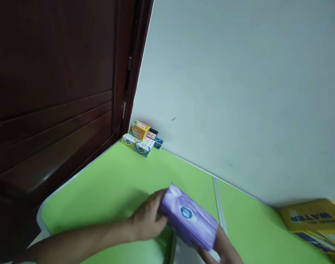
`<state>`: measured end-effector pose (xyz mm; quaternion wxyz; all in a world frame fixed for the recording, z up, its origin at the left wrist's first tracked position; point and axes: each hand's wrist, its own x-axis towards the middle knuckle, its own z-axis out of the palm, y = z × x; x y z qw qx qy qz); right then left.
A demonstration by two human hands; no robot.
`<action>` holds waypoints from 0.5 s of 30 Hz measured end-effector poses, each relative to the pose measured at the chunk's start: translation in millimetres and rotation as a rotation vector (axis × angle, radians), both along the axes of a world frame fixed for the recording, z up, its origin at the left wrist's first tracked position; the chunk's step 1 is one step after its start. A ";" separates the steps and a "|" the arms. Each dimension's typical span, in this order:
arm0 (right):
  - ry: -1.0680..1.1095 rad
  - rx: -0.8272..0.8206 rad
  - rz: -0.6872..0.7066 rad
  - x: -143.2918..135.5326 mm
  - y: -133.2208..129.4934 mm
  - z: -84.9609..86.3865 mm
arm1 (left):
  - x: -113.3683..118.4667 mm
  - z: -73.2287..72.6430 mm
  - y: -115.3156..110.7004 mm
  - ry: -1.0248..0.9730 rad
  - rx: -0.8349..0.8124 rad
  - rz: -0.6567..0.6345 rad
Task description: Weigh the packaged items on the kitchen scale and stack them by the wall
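Observation:
A purple box-shaped pack (193, 216) with a round blue emblem is held over the green table, tilted down to the right. My left hand (150, 216) grips its left end, thumb on the near side. Around its right end my right hand (222, 245) is closed, partly cut off by the bottom edge of the view. Beyond them, against the wall, several small boxes are grouped: an orange and yellow box (139, 129) on top, a white and blue box (143, 147) in front, and a white and yellow box (128, 140) beside it.
The green tabletop (101, 183) has a pale seam strip (219, 205) across it. A dark red wooden door (51, 73) stands at the left, meeting a pale wall (239, 80). A yellow carton (310, 218) lettered "WATER" lies at the right.

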<state>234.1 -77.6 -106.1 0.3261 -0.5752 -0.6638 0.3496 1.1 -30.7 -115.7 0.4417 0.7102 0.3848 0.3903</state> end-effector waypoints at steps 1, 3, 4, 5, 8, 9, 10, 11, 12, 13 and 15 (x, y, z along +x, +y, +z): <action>0.019 -0.012 0.024 -15.8 18.6 0.2 | -9.2 -2.7 13.3 -0.014 -0.041 0.061; 0.084 -0.031 0.079 -49.9 58.0 -5.2 | -28.8 -10.8 42.9 -0.052 -0.134 0.197; 0.118 -0.037 0.096 -67.5 77.8 -9.7 | -39.1 -15.8 58.5 -0.075 -0.174 0.275; 0.136 -0.026 0.105 -84.7 97.1 -14.6 | -49.8 -20.9 74.2 -0.096 -0.205 0.355; 0.172 0.066 0.135 -131.1 148.8 -25.7 | -84.6 -31.6 119.4 -0.136 -0.221 0.582; 0.183 0.099 0.146 -143.9 163.9 -27.6 | -96.5 -32.6 133.5 -0.139 -0.197 0.629; 0.191 0.127 0.156 -155.2 178.0 -28.9 | -107.8 -32.4 147.1 -0.131 -0.161 0.658; 0.190 0.152 0.164 -164.9 191.4 -29.8 | -118.1 -31.4 160.1 -0.117 -0.120 0.678; 0.179 0.173 0.167 -173.2 204.0 -30.7 | -126.9 -30.1 172.5 -0.097 -0.083 0.693; 0.157 0.188 0.163 -180.2 215.7 -31.7 | -133.8 -29.1 184.1 -0.076 -0.054 0.707; 0.096 0.197 0.137 -191.0 235.6 -34.9 | -141.8 -30.2 203.8 -0.038 -0.027 0.753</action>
